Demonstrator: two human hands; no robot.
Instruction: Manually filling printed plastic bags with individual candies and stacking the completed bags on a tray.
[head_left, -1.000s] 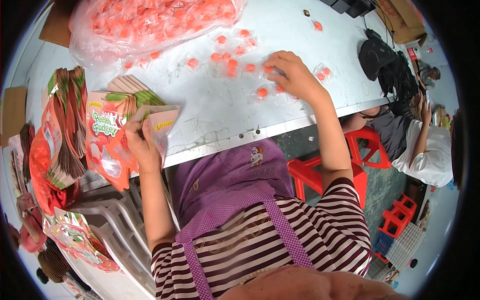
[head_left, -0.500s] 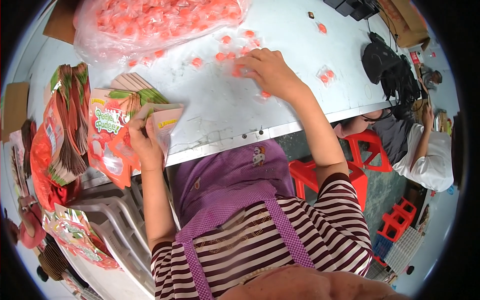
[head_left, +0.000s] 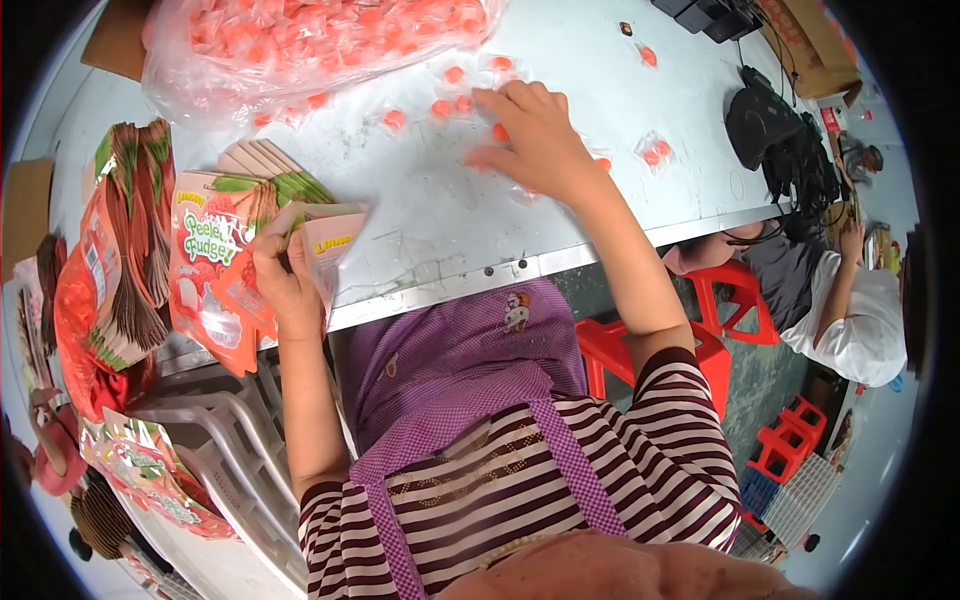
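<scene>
My left hand [head_left: 288, 285] is closed round a pink candy pouch [head_left: 335, 240] at the table's front edge. Its top points away from me, and my palm hides part of it. Beside it, to the left, more printed pouches [head_left: 212, 265] lie fanned in a stack. Over the middle of the table my right hand [head_left: 540, 140] has its thumb and fingers apart, slightly blurred. A wrapped red candy [head_left: 501, 132] lies in the gap between thumb and fingers, seemingly not gripped. Several loose wrapped candies [head_left: 441, 109] are scattered just left of the fingertips.
A large clear bag of wrapped candies [head_left: 330, 40] spreads across the back left. Bundled pouches [head_left: 130, 250] stand at the far left. Two candies [head_left: 655, 153] lie to the right, near a black bag with cables [head_left: 770, 120]. A red stool [head_left: 700, 360] and another person [head_left: 860, 310] are at the right.
My right hand's fingers have spread from a closed pinch, and the hand has shifted slightly. A candy shows between thumb and fingers. My left hand keeps hold of the pouch.
</scene>
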